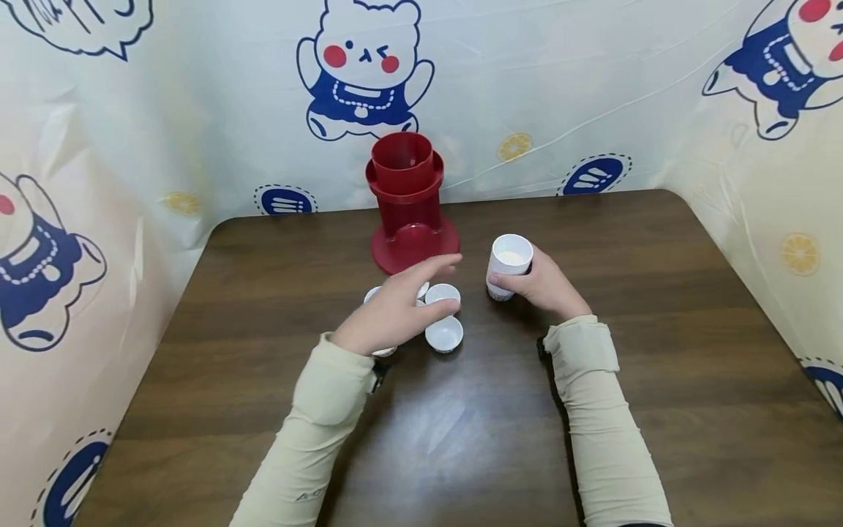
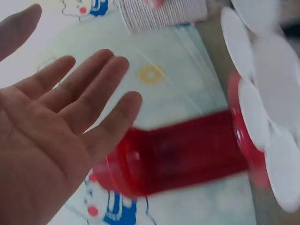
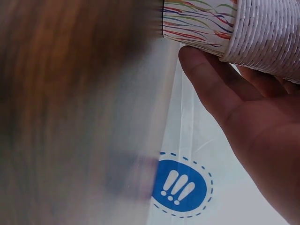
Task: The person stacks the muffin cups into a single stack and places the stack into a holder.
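Right of the table's middle, my right hand (image 1: 548, 284) grips an upright stack of paper cups (image 1: 498, 272), thumb across the front. In the right wrist view, many nested rims show on the stack (image 3: 267, 37), and coloured wavy lines mark the lowest cup's side. My left hand (image 1: 395, 306), fingers straight and spread, hovers over several white paper cups standing mouth up in a cluster, such as the near one (image 1: 444, 334). It hides part of that group. Nothing lies in the left palm (image 2: 51, 136) in the left wrist view.
Behind the cluster stands a dark red plastic holder (image 1: 410, 212) with a round base and tube-shaped top, near the table's back edge. The brown wooden table (image 1: 435, 454) is bounded at back and sides by a printed cartoon curtain (image 1: 500, 88).
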Demonstrator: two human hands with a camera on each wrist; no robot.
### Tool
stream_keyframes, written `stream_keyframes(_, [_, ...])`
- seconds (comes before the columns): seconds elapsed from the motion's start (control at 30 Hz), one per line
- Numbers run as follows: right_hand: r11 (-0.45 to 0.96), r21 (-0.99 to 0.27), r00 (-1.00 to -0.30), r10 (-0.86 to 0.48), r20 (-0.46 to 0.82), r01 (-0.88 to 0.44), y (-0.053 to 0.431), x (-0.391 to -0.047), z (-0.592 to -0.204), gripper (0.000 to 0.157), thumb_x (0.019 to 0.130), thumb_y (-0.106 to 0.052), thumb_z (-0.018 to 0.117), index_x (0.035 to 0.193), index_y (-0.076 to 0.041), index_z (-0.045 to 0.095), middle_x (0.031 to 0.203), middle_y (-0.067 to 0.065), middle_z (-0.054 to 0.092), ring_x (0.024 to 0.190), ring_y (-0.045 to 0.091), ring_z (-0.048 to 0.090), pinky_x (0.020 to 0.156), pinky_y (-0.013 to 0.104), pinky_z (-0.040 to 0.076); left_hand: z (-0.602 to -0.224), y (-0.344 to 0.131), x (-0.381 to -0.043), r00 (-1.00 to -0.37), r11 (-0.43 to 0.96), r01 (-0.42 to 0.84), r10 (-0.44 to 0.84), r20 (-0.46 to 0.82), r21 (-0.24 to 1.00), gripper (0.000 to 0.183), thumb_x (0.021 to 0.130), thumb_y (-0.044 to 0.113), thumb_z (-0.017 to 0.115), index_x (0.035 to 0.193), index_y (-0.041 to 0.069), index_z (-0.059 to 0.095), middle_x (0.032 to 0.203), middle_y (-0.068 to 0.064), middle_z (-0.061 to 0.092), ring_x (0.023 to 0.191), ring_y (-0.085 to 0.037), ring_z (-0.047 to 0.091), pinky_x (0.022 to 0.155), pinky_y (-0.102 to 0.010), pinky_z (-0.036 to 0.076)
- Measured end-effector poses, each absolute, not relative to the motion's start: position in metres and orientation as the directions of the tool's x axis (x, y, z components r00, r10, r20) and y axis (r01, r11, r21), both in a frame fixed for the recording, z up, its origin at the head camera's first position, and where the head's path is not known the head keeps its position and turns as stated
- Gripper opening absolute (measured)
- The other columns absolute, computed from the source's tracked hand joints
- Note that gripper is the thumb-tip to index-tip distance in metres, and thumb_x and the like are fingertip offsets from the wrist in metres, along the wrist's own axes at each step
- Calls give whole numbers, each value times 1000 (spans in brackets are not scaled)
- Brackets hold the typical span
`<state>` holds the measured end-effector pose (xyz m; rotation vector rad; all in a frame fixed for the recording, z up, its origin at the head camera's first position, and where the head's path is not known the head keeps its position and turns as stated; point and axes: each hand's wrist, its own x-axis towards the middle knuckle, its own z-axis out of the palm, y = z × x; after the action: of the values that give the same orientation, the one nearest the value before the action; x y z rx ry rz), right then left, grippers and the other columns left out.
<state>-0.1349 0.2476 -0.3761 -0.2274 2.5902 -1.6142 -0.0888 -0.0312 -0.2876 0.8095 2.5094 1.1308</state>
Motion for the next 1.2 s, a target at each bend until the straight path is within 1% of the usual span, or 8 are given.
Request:
stream_keyframes(0.13, [421,-904,-985,-170,8,-80,248,-135,-376,62,84,-17,82,134,3,52,119,20,62,108,32,56,97,46,43,-293,-61,-78,-867,599,330,499,-17,730,48,95,30,71,140,21,57,134,3,58,116,-19,58,97,-45,49])
stream_keyframes(0.23, [425,-902,-986,-166,4,-75,249,-135,-377,62,84,-17,82,133,3,52,118,19,61,107,31,56,97,45,43,-301,-81,-70,-903,668,279,426,-47,690,43,93,29,73,133,16,61,127,-1,61,108,-23,62,89,-44,52])
stream_keyframes(0.4, [418,-905,-986,-165,5,-75,249,-134,-376,62,83,-17,82,133,3,52,117,20,62,107,31,56,96,44,44,-322,-101,-63,-939,759,230,337,-66,609,50,89,30,79,130,8,59,121,-10,59,101,-26,59,85,-43,50])
stream_keyframes(0.47, [411,-909,-986,-164,3,-71,249,-134,-376,61,83,-17,82,133,4,52,117,20,62,106,31,57,96,44,44,-330,-104,-60,-946,790,222,317,-71,572,55,87,32,81,129,5,58,119,-12,57,100,-26,56,86,-43,49])
stream_keyframes(0.63, [422,-905,-989,-147,-9,-55,250,-133,-377,62,84,-17,83,133,3,52,118,19,62,106,31,56,96,44,44,-345,-104,-55,-957,852,188,271,-105,488,68,84,39,83,131,1,53,118,-16,56,107,-32,55,90,-48,49])
stream_keyframes(0.83, [415,-908,-988,-152,-13,-52,249,-132,-377,62,84,-17,83,134,4,52,118,20,62,107,32,56,96,44,43,-352,-97,-51,-971,896,151,213,-106,417,75,80,43,85,131,0,52,112,-17,56,104,-36,56,81,-51,52])
stream_keyframes(0.93, [421,-905,-988,-151,-13,-53,248,-132,-377,63,83,-17,83,134,3,52,118,20,62,107,32,56,96,44,44,-354,-94,-49,-974,902,144,201,-101,406,74,79,42,86,130,0,52,109,-16,56,102,-36,57,77,-51,52])
stream_keyframes(1.2, [424,-904,-988,-152,-13,-53,247,-133,-377,63,83,-17,83,134,3,52,119,20,62,107,32,56,96,44,43,-359,-97,-48,-976,889,154,206,-76,431,60,80,32,85,123,1,56,105,-15,57,98,-36,58,74,-51,52])
